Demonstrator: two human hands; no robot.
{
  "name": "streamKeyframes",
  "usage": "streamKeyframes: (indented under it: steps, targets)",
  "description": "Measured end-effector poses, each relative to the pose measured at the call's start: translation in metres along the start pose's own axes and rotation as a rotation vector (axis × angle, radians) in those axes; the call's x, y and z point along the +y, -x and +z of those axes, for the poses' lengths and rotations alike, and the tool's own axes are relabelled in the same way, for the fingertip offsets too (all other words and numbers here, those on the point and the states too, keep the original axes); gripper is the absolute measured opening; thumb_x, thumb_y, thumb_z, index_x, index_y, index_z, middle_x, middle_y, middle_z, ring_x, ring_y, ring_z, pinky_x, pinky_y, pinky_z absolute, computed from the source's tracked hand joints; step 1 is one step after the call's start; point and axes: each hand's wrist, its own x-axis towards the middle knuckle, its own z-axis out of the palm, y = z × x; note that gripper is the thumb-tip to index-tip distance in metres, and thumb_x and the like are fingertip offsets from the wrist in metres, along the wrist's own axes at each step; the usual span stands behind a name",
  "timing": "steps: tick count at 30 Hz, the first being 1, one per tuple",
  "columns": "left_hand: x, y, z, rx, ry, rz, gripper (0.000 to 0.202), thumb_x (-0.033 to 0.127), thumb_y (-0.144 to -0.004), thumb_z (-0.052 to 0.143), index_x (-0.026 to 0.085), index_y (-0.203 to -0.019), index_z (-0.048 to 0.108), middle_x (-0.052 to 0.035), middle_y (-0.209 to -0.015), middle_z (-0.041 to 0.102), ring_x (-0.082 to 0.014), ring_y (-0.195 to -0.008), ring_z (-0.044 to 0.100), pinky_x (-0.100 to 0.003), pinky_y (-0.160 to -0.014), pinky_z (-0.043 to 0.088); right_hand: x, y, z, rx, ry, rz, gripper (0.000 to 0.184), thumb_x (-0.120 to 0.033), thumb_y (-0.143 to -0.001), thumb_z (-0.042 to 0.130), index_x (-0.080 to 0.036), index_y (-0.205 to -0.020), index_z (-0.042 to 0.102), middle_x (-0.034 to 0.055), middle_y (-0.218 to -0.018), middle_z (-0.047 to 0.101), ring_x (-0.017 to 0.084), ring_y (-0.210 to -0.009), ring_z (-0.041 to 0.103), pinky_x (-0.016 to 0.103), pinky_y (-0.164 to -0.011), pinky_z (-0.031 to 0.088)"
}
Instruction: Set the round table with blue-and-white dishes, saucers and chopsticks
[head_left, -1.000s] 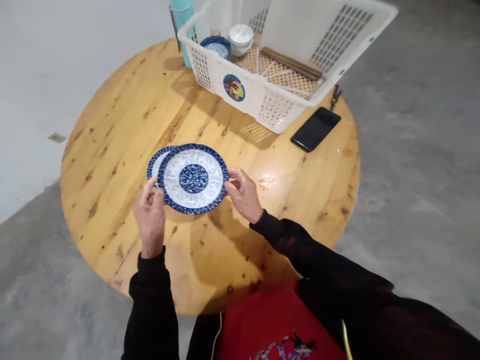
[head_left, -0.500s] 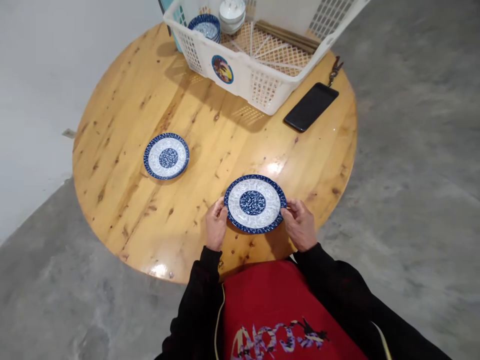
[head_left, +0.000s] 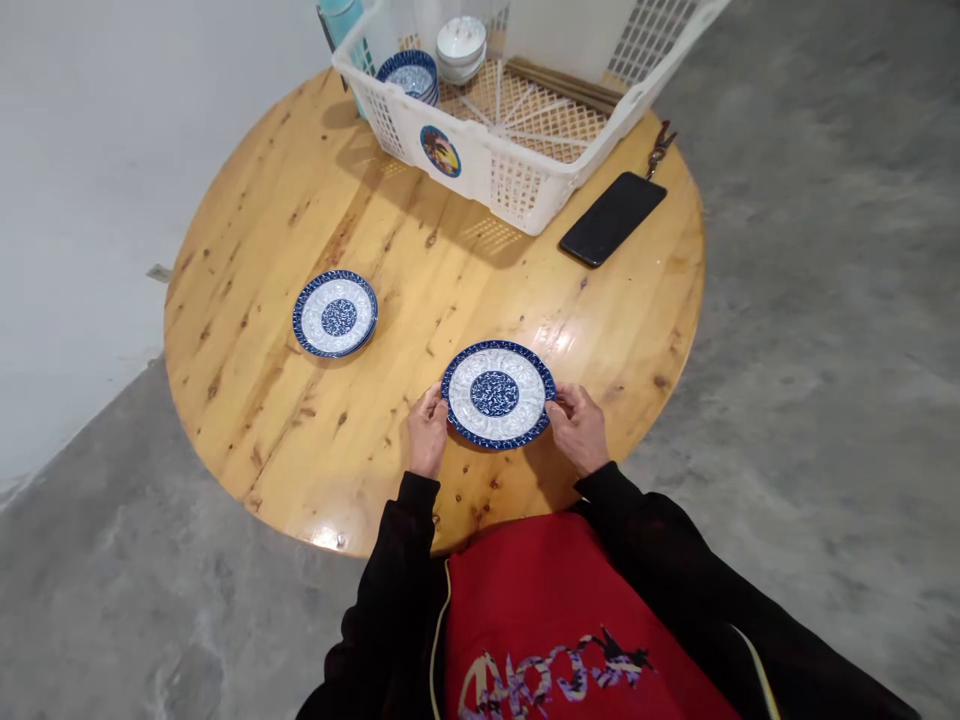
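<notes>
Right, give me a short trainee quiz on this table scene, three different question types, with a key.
1. True or false: both hands touch the near plate.
2. What lies just right of the basket? A) phone B) spoon C) cup
3. Fill in: the far plate lies to the person's ____ of the near plate.

Key
1. True: left hand and right hand are at opposite rims.
2. A, the phone.
3. Left; it lies apart on the table, no hand on it.
</notes>
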Motion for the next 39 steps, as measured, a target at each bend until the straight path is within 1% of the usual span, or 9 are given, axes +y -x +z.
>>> streamKeyframes:
  steps: [3,9,13,18,22,28,34,39]
  targets:
    - [-0.003,0.0,0.001,-0.001,0.007,-0.01,0.038,0.033,-0.086,0.06,0.018,-0.119,0.069,0.0039,-0.069,0.051,-0.0108,-0.061,0.047,-0.021,-0.059,0.043,0.001,0.0,-0.002,-0.014,-0.003,0.014,0.02,-0.032,-0.079,0.059,-0.02,-0.096,0.061,0.008,-0.091,0.072,0.024,-0.087,0.069,0.04,-0.084,0.056]
    - [-0.004,0.0,0.005,-0.029,0.031,-0.022,0.038,0.027,-0.086,0.057,0.017,-0.12,0.068,0.0033,-0.07,0.052,-0.0104,-0.062,0.049,-0.02,-0.059,0.044,0.0,-0.006,-0.008,0.006,0.015,0.011,0.019,-0.029,-0.077,0.059,-0.021,-0.094,0.061,0.0074,-0.091,0.073,0.024,-0.087,0.069,0.039,-0.083,0.057]
    - [-0.006,-0.002,0.007,-0.034,0.002,-0.005,0.035,0.025,-0.087,0.056,0.018,-0.118,0.069,0.0035,-0.069,0.051,-0.0102,-0.06,0.048,-0.02,-0.059,0.043,0.001,-0.01,-0.015,-0.04,0.016,0.011,0.022,-0.026,-0.075,0.06,-0.02,-0.096,0.062,0.0071,-0.093,0.073,0.025,-0.09,0.07,0.04,-0.086,0.056]
    - [-0.01,-0.009,0.007,-0.047,0.004,0.045,0.03,0.024,-0.087,0.058,0.018,-0.115,0.07,0.0045,-0.068,0.049,-0.01,-0.059,0.048,-0.021,-0.059,0.043,0.001,-0.012,-0.023,-0.104,-0.017,0.014,0.021,-0.025,-0.077,0.06,-0.02,-0.097,0.064,0.0061,-0.095,0.074,0.024,-0.092,0.071,0.039,-0.086,0.057]
    - [-0.011,-0.01,0.007,-0.062,-0.008,0.067,0.029,0.028,-0.089,0.061,0.019,-0.115,0.07,0.0036,-0.069,0.051,-0.0103,-0.059,0.049,-0.021,-0.059,0.043,0.002,-0.012,-0.027,-0.131,-0.019,0.029,0.022,-0.022,-0.076,0.061,-0.02,-0.098,0.063,0.0052,-0.095,0.074,0.024,-0.093,0.071,0.039,-0.087,0.057]
    - [-0.012,-0.007,0.005,-0.066,-0.053,0.073,0.032,0.038,-0.092,0.062,0.02,-0.117,0.069,0.0026,-0.068,0.053,-0.0116,-0.059,0.05,-0.023,-0.059,0.046,0.004,-0.01,-0.026,-0.124,-0.002,0.029,0.023,-0.019,-0.075,0.061,-0.021,-0.098,0.063,0.0054,-0.094,0.073,0.024,-0.091,0.071,0.04,-0.087,0.058]
    - [-0.011,-0.005,0.003,-0.081,-0.08,0.093,0.032,0.042,-0.093,0.061,0.022,-0.118,0.069,0.0013,-0.071,0.056,-0.0117,-0.061,0.052,-0.023,-0.059,0.046,0.005,-0.006,-0.026,-0.129,0.021,0.019,0.024,-0.022,-0.076,0.061,-0.021,-0.1,0.062,0.005,-0.094,0.073,0.024,-0.091,0.072,0.039,-0.085,0.058]
    - [-0.011,-0.005,0.003,-0.096,-0.065,0.068,0.033,0.039,-0.092,0.063,0.021,-0.119,0.068,0.0017,-0.07,0.056,-0.0113,-0.06,0.051,-0.023,-0.059,0.045,0.005,-0.004,-0.024,-0.149,0.025,0.065,0.028,-0.031,-0.079,0.065,-0.022,-0.105,0.062,0.0031,-0.089,0.074,0.022,-0.081,0.072,0.036,-0.075,0.059]
